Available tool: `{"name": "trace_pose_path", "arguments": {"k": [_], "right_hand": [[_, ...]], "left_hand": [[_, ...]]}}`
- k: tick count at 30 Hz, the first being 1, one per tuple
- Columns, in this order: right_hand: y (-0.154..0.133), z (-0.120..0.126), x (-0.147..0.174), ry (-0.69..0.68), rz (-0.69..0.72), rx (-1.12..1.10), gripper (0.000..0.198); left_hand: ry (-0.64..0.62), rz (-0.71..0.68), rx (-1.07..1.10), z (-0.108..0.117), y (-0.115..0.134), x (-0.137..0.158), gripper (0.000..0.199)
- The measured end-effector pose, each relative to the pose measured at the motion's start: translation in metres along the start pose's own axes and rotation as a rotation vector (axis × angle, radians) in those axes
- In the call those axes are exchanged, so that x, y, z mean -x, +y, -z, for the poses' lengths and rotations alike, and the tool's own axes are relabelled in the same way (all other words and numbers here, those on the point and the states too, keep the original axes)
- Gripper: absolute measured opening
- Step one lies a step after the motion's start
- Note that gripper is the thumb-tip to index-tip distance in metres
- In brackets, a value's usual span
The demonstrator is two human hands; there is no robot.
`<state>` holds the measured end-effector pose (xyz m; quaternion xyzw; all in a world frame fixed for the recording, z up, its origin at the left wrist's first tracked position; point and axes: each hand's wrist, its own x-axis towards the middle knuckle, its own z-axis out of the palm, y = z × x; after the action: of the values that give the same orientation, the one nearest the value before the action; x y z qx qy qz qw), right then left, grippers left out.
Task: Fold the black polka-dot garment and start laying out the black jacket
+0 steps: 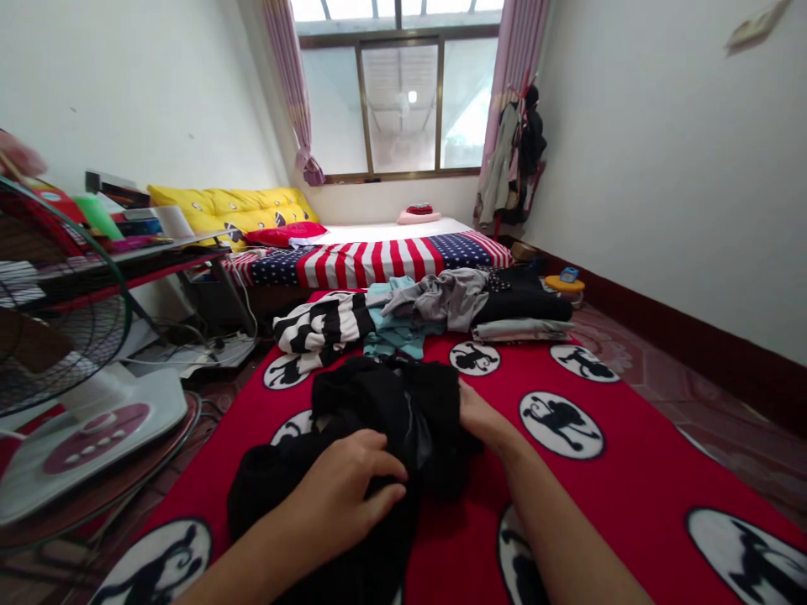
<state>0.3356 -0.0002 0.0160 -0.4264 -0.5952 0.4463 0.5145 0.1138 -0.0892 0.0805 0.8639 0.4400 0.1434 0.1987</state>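
Note:
A crumpled black garment (384, 420) lies on a red blanket (630, 470) printed with white circles and black monkey figures. My left hand (344, 491) rests on top of the garment's near part, fingers curled into the cloth. My right hand (482, 416) presses against the garment's right edge, its fingertips tucked into the folds. Beyond the garment lies a pile of clothes: a black-and-white striped piece (321, 323), a teal one (394, 332), a grey one (447, 298) and a black one (523, 302).
A bed with a stars-and-stripes cover (378, 256) and yellow pillows (233, 206) stands under the window. A floor fan (56, 336) and a cluttered desk (145, 248) fill the left side. A small yellow stool (564, 284) stands by the right wall.

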Motion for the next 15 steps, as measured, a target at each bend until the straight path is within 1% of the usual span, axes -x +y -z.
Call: {"name": "trace_pose_path", "arguments": {"k": [1,2,3,5,6,7,8,10,11,12,13,14,15], "right_hand": [[-0.001,-0.004,0.001,-0.08,-0.056,-0.047,0.041],[-0.001,-0.006,0.002,-0.146,-0.114,-0.086,0.041],[0.0,-0.007,0.002,-0.179,-0.162,-0.115,0.038],[0.001,-0.005,0.001,-0.166,-0.224,-0.156,0.034],[0.001,-0.004,0.001,-0.153,-0.244,-0.181,0.036],[0.002,-0.002,0.0,-0.142,-0.26,-0.21,0.038],[0.003,-0.001,0.0,-0.135,-0.272,-0.238,0.04],[0.005,0.001,0.0,-0.12,-0.29,-0.278,0.038],[0.008,0.001,0.0,-0.101,-0.298,-0.289,0.034],[0.011,0.003,-0.001,-0.053,-0.302,-0.295,0.03],[0.014,0.004,-0.003,0.023,-0.298,-0.297,0.027],[0.019,0.007,-0.006,0.117,-0.288,-0.3,0.025],[0.023,0.011,-0.01,0.221,-0.27,-0.3,0.025]], "left_hand": [[0.032,0.012,0.049,0.008,-0.002,-0.002,0.019],[0.097,0.021,0.082,0.017,-0.006,-0.005,0.023],[0.19,0.029,0.084,0.026,-0.013,-0.01,0.028],[0.373,0.018,0.005,0.04,-0.033,-0.023,0.041],[0.411,-0.004,-0.039,0.044,-0.045,-0.031,0.049],[0.402,-0.028,-0.056,0.045,-0.057,-0.039,0.059],[0.35,-0.043,-0.033,0.044,-0.069,-0.047,0.069],[0.193,-0.033,0.1,0.037,-0.087,-0.061,0.086],[0.126,-0.009,0.169,0.032,-0.093,-0.065,0.091],[0.079,0.016,0.215,0.028,-0.096,-0.067,0.09],[0.057,0.033,0.234,0.025,-0.097,-0.067,0.084],[0.063,0.042,0.232,0.023,-0.096,-0.065,0.074],[0.108,0.053,0.228,0.023,-0.094,-0.06,0.06]]}}
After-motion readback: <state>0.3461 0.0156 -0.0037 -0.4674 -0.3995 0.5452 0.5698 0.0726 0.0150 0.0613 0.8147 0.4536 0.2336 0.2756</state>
